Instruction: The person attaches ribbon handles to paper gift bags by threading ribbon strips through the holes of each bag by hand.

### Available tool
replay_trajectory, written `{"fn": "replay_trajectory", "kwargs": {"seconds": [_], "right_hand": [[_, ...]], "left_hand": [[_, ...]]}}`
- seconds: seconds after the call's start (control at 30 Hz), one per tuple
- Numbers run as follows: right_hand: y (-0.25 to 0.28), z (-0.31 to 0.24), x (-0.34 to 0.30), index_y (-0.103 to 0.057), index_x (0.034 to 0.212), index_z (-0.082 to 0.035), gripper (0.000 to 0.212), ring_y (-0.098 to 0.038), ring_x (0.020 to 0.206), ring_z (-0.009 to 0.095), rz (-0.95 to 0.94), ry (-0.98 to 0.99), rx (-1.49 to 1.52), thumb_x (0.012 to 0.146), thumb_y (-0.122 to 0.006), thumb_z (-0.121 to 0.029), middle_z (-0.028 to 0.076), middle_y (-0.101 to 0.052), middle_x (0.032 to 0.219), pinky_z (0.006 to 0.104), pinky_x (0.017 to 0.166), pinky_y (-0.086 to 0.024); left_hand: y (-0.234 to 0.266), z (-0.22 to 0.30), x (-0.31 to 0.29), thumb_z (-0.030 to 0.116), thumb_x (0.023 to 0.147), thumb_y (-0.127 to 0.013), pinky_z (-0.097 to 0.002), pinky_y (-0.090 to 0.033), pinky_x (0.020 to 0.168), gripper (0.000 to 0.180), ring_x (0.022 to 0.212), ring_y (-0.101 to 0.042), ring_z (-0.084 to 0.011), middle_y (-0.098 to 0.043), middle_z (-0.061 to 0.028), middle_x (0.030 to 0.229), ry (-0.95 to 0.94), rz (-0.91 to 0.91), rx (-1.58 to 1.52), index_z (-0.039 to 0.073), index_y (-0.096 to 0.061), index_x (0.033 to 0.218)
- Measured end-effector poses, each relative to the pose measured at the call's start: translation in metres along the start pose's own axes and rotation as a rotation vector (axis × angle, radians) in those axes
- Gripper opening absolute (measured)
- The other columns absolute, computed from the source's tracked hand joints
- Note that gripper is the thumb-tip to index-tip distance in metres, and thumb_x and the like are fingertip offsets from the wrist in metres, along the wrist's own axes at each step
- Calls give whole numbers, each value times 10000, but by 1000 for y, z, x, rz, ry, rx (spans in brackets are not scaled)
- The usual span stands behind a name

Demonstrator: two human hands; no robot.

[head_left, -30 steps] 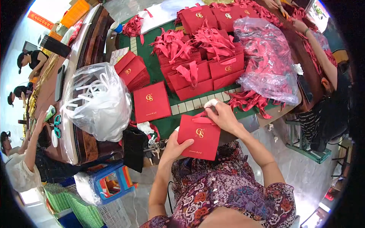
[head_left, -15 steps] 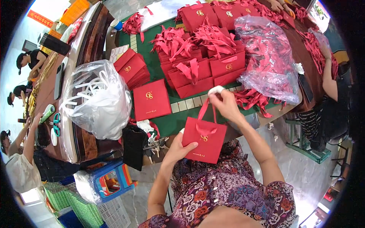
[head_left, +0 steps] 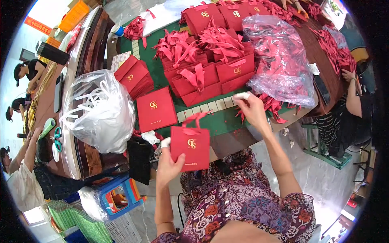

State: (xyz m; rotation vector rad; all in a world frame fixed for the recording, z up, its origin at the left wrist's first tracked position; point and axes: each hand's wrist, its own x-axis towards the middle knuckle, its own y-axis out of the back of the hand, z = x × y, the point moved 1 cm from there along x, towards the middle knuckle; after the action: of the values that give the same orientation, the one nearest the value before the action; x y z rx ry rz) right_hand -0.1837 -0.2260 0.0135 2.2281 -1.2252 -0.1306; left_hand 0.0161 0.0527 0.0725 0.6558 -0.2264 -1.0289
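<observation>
The left hand (head_left: pixel 167 166) has a closed grip on the left side of a small red paper gift bag (head_left: pixel 190 148), thumb across its front, a white cover on one fingertip. The bag is upright, in the air just off the near edge of the desk (head_left: pixel 227 126), with its red ribbon handle (head_left: pixel 195 118) above the top edge. The right hand (head_left: pixel 253 111) is apart from it, over the near part of the desk; its grip is loosely curled, fingers partly open, with nothing visible in it.

The step in hand looks like finishing with the handle on this one bag. The next move would seem to call for a steady left grip and a free right hand.

Just beyond, to the left, lies a stack of flat red bags (head_left: pixel 157 110), with a fanned pile of red bags (head_left: pixel 135 77) farther off. Standing red bags (head_left: pixel 198 83) fill the middle. A clear sack of red ribbons (head_left: pixel 279 60) is to their right, a clear bag of white ribbons (head_left: pixel 103 117) at the left.
</observation>
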Motion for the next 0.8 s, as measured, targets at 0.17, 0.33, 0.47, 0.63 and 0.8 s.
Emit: {"fn": "replay_trajectory", "kwargs": {"seconds": [0.17, 0.33, 0.47, 0.63, 0.8], "right_hand": [[15, -1, -28, -699, 1010, -66, 172, -630, 883, 304, -86, 200, -279, 840, -691, -43, 113, -633, 928, 379, 766, -509], [4, 4, -30, -686, 977, -70, 188, -568, 960, 316, -61, 206, -439, 792, -709, -45, 103, -585, 962, 417, 803, -485], [2, -2, -28, -666, 962, -58, 164, -574, 933, 319, 18, 298, -378, 804, -706, -50, 106, -598, 946, 415, 804, -485], [19, -42, -44, -673, 954, -61, 172, -588, 918, 318, -8, 288, -342, 787, -710, -45, 111, -618, 916, 411, 782, -464], [29, -73, -65, -701, 1026, -140, 264, -594, 965, 265, 8, 336, -391, 775, -726, -64, 48, -646, 952, 418, 879, -419]], "left_hand": [[10, 22, -1, 37, 857, -676, -371, -520, 879, 436, 989, -682, -311, -661, -214, 1094, 16, 215, -78, -1, -483, 1247], [-30, 62, -7, 63, 810, -735, -429, -500, 751, 338, 839, -608, -351, -636, -159, 956, -327, 366, 336, 44, -623, 1129], [-94, 51, -25, 161, 706, -817, -452, -462, 887, 566, 1047, -549, -350, -588, -125, 1182, -357, 94, 371, 74, -604, 1224], [-128, 36, -17, 312, 682, -858, -486, -411, 971, 821, 1180, -470, -380, -478, -170, 1338, -330, -126, 365, 63, -492, 1374], [-107, 15, 23, 257, 746, -813, -472, -408, 968, 734, 1189, -462, -385, -483, -180, 1336, -343, 37, 288, 8, -494, 1359]]}}
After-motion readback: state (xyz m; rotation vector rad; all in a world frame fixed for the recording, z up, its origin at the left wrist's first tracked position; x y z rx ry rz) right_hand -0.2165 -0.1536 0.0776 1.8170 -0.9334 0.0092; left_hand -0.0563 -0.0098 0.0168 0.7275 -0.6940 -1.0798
